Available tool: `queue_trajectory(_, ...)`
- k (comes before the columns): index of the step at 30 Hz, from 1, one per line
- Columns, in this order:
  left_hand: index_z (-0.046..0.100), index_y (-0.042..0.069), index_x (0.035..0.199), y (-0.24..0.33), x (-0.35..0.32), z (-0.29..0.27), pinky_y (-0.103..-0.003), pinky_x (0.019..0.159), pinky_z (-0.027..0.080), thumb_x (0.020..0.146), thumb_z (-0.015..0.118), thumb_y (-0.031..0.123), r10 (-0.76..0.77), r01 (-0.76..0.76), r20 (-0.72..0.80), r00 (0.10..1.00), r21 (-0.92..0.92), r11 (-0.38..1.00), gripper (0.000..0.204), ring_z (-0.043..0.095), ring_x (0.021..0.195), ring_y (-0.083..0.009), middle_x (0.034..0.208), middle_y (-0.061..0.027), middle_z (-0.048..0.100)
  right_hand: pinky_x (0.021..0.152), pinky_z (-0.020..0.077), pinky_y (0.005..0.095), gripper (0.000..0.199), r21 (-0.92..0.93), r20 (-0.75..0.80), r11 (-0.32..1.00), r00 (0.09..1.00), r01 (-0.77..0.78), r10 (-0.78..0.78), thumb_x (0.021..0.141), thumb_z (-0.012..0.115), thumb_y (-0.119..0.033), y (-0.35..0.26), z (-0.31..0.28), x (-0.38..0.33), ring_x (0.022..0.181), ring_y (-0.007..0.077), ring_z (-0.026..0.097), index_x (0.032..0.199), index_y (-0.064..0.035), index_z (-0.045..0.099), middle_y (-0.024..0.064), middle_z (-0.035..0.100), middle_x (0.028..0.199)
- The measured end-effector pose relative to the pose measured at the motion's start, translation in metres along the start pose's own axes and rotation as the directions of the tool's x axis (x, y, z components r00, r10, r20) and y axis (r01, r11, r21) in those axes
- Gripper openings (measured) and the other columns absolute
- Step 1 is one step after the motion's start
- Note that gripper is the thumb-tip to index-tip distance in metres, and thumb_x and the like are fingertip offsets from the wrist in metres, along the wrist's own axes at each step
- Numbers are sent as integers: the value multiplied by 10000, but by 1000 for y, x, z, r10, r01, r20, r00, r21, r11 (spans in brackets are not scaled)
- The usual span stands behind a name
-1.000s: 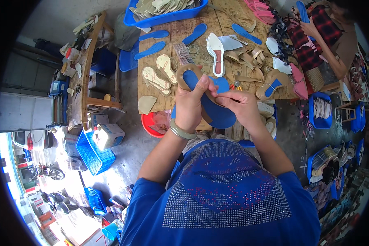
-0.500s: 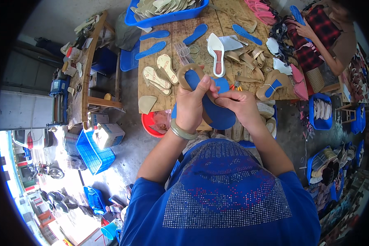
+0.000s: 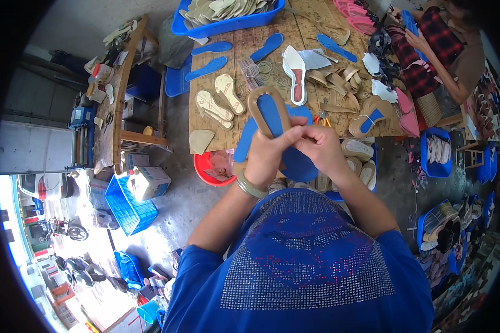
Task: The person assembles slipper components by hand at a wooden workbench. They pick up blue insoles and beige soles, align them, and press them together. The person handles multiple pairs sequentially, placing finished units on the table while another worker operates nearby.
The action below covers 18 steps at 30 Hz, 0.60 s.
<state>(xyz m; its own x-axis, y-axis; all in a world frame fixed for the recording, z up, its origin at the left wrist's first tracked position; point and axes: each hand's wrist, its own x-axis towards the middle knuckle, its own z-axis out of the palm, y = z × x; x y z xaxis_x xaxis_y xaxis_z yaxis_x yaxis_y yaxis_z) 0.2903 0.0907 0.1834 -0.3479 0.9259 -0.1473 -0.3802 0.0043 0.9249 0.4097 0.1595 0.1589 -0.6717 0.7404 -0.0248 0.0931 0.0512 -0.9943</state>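
Observation:
Wrapped round the middle of a shoe insole (image 3: 270, 114) with a tan edge and blue centre is my left hand (image 3: 265, 154). The narrow end of the insole points up and away from me, and its broad blue end shows below my fingers. My right hand (image 3: 320, 147) is closed at the insole's right edge, thumb and fingers pinched together against the left thumb. Whether a thin strip lies in that pinch is hidden. Behind the insole, more blue sole pieces (image 3: 245, 140) show at the table's near edge. Pliers with orange handles (image 3: 321, 119) lie just beyond my right hand.
On the wooden table (image 3: 236, 50) lie several blue insoles (image 3: 206, 68), cream soles (image 3: 213, 110), a white sole stack (image 3: 294, 77) and tan straps (image 3: 339, 80). A blue tub (image 3: 228, 26) stands at the back, a red basin (image 3: 205, 175) below the near edge. Another person (image 3: 447, 66) holds a blue insole at right.
The insole's narrow end has swung a little right and now stands more upright. My right hand has closed in against my left thumb. The other person's hands have shifted slightly.

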Motion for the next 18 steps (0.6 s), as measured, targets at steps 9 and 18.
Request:
queue_trajectory(9,619,-2,988,1,-8,-17,-263,721,497,896,596,208,-63,45,-97,993,-175,984,231,613,805,-119,879,-71,652,690,479,198,191,155,62,983,994,-95,87,841,656,-141,-20,-14,-2,761,65,610,952,11,684,36,680,820)
queue_trajectory(18,577,24,873,2,-13,-11,-298,688,524,913,566,199,18,-55,-142,990,-264,963,180,626,755,-163,803,-77,632,692,475,193,194,217,-5,965,988,-149,153,833,661,-115,-13,-12,-19,749,67,596,967,24,675,39,670,838)
